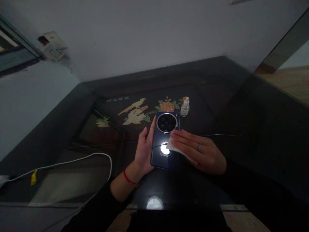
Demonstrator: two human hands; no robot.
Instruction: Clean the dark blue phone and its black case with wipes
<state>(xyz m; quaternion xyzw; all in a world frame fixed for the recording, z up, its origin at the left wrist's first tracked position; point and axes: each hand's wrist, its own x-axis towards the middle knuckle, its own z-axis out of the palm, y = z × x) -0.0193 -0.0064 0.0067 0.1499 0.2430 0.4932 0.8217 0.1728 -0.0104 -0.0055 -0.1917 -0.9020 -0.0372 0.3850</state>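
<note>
A dark blue vivo smartphone is held back side up, its big round camera ring toward the far end. My left hand grips it along the left edge, fingers mostly hidden behind it and the thumb sticking up beside it. In my right hand, a white wipe is pinched under the fingers and touches the phone's back just below the camera ring. Beyond the phone's upper right corner stands a small clear dropper bottle with a pale top.
The glossy black table carries a bird-and-flower picture. A white cable with a yellow tag runs across the left side. Wall sockets sit at upper left, and a pale wall rises behind the table.
</note>
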